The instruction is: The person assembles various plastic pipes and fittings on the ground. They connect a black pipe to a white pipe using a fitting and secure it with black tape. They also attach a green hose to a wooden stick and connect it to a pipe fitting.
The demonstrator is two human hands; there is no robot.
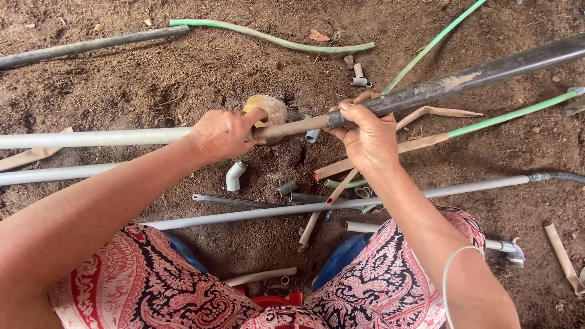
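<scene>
Centrally, a long white plastic pipe with a muddy brown end meets a thick dark grey pipe above bare soil. Left hand has its fingers clamped round the white pipe's end; right hand has its fingers wrapped round the dark pipe's mouth, seemingly to line the two up. Just behind that joint lies a round tan stone; below it, a grey elbow fitting and short pipe offcuts. No containers are visible.

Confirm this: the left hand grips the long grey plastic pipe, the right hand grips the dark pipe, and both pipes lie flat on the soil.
Not quite. The head view shows the left hand gripping the long grey plastic pipe and the right hand gripping the dark pipe, but both pipes are lifted above the soil, joined end to end.
</scene>
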